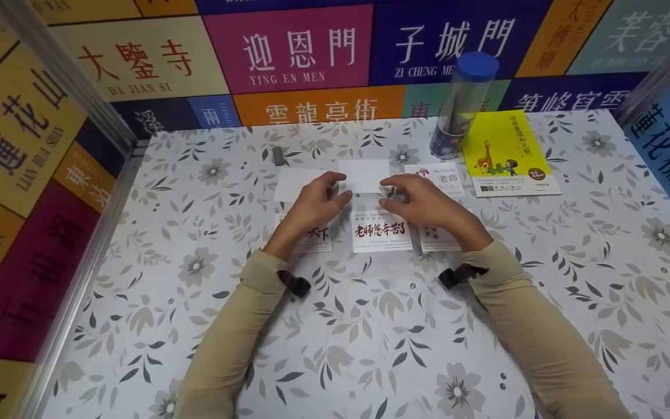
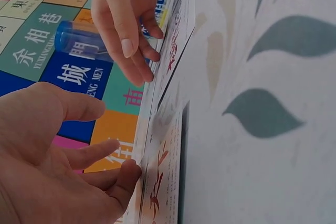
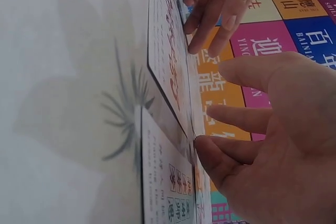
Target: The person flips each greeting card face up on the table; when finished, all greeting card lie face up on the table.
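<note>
Both hands hover over two rows of small cards on the table, fingers loosely bent and thumbs apart from them. My left hand (image 1: 314, 203) is at the left side of a blank white card (image 1: 364, 176) in the back row; my right hand (image 1: 428, 201) is at its right side. Below them lies a card with brown brush lettering (image 1: 382, 231). The left forearm and hand partly cover a lettered card (image 1: 317, 238) and a pale card (image 1: 294, 181). Near the right hand are a pink-printed card (image 1: 445, 180) and another lettered card (image 1: 437, 241), partly hidden.
A clear cylinder with a blue lid (image 1: 477, 67) stands at the back, beside a yellow-green booklet (image 1: 506, 148). A small grey block (image 1: 278, 156) sits behind the cards. Flower-patterned cloth (image 1: 335, 349) covers the table, and panels with lettering (image 1: 288, 49) rise behind it.
</note>
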`<action>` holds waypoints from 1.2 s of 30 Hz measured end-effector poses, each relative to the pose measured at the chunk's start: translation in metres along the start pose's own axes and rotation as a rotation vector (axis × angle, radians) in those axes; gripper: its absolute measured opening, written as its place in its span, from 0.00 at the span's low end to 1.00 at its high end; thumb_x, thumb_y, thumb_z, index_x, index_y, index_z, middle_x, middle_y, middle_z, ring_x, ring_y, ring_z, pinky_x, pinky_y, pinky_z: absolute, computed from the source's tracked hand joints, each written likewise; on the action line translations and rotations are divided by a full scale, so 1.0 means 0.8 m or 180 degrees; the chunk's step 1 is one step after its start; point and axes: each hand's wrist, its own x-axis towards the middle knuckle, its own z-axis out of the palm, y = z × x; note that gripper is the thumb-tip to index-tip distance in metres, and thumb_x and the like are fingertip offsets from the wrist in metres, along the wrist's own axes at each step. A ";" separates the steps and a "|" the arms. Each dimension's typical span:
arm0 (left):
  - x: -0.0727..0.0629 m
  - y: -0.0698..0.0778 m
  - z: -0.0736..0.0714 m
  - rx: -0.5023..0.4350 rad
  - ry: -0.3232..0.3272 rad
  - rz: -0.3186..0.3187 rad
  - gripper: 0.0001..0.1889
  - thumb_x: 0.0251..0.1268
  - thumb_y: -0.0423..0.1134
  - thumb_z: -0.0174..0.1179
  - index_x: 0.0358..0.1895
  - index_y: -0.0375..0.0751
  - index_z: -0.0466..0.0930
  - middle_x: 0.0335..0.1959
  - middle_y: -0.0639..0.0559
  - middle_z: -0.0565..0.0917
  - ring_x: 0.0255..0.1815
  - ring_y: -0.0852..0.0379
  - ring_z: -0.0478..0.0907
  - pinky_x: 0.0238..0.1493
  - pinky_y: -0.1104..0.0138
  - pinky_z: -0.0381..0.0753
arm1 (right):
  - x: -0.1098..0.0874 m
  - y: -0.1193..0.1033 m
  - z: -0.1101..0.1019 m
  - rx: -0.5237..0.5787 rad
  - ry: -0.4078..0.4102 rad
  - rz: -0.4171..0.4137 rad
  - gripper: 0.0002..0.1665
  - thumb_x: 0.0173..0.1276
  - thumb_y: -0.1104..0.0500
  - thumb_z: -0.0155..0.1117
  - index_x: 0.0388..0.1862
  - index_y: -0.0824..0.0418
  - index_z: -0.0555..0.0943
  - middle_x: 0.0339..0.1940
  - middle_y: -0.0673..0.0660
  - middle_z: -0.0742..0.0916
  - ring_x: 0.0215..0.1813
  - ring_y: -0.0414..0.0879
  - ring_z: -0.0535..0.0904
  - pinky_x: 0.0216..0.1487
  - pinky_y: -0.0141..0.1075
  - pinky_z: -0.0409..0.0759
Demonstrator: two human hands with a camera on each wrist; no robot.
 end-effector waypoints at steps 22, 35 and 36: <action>0.002 0.009 0.004 -0.1130 0.0281 -0.0296 0.34 0.77 0.44 0.67 0.81 0.43 0.68 0.76 0.40 0.75 0.73 0.45 0.78 0.71 0.53 0.80 | -0.002 -0.010 0.004 -0.0231 -0.0107 -0.0291 0.31 0.80 0.52 0.67 0.73 0.69 0.78 0.71 0.68 0.84 0.69 0.66 0.79 0.73 0.61 0.73; 0.005 0.013 0.016 -0.2060 0.0133 0.0441 0.33 0.84 0.49 0.59 0.83 0.40 0.62 0.74 0.39 0.76 0.67 0.39 0.84 0.71 0.44 0.82 | -0.003 -0.021 0.008 0.0573 0.0023 -0.0085 0.35 0.83 0.49 0.65 0.83 0.57 0.71 0.79 0.60 0.79 0.73 0.59 0.82 0.75 0.55 0.80; 0.005 0.012 0.016 -0.2013 0.0051 0.0492 0.32 0.86 0.50 0.57 0.82 0.40 0.64 0.74 0.40 0.77 0.67 0.39 0.84 0.71 0.44 0.82 | -0.003 -0.022 0.008 0.0672 0.0066 -0.0099 0.36 0.83 0.49 0.65 0.84 0.55 0.69 0.80 0.60 0.78 0.73 0.58 0.83 0.75 0.54 0.80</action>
